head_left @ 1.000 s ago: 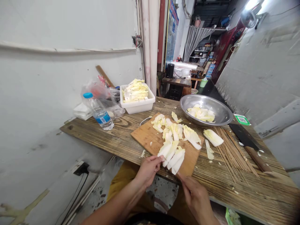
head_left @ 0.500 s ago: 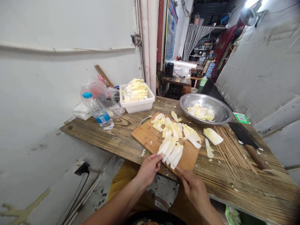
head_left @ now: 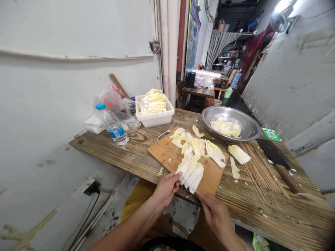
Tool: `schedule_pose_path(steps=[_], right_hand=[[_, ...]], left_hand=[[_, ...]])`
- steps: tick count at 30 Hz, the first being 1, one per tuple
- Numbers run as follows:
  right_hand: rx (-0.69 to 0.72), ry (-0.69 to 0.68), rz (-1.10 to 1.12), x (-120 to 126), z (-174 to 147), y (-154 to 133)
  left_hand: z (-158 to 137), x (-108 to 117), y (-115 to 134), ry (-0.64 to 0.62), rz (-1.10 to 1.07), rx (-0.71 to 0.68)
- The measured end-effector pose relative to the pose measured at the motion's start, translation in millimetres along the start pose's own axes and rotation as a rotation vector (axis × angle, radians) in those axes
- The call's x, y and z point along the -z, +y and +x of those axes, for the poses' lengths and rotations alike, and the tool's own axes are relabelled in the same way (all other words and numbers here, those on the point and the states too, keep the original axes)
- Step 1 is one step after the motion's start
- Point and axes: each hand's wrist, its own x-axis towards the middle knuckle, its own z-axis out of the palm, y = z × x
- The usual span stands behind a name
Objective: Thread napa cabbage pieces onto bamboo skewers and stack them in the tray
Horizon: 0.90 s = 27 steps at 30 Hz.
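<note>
At the near edge of the wooden table (head_left: 131,153), the left hand (head_left: 166,188) pinches the left end of a row of pale napa cabbage strips (head_left: 190,174), which lies between the two hands over the cutting board (head_left: 163,152). The right hand (head_left: 216,211) sits just beyond the row's right end, thumb and fingers pressed together; what they grip, I cannot tell. More torn leaves (head_left: 195,144) spread over the board behind.

Among the containers, leftmost is a blue-capped plastic bottle (head_left: 115,130) of clear liquid. Next, a white plastic tub (head_left: 156,120) holds heaped cabbage pieces (head_left: 153,103). Farther right, a stainless-steel bowl (head_left: 248,130) contains loose cabbage pieces (head_left: 225,127), with bamboo skewers (head_left: 263,172) in front of it.
</note>
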Motion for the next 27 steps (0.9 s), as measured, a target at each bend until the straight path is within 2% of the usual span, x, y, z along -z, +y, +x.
schedule_pose_path(steps=[8,21,25,27], right_hand=[[0.011,0.059,-0.038,-2.2,-0.1,0.7],[-0.035,0.047,-0.049,-0.5,3.1,-4.3],[-0.085,0.046,0.016,0.5,5.0,-6.8],[-0.155,0.039,0.107,1.9,7.6,-8.6]], left_hand=[[2.4,0.1,4.5,-0.076,0.020,0.016],[7.2,3.5,4.3,-0.098,0.013,0.049],[9.2,4.3,4.8,-0.098,0.007,0.063],[10.0,4.9,5.0,-0.099,0.004,0.070]])
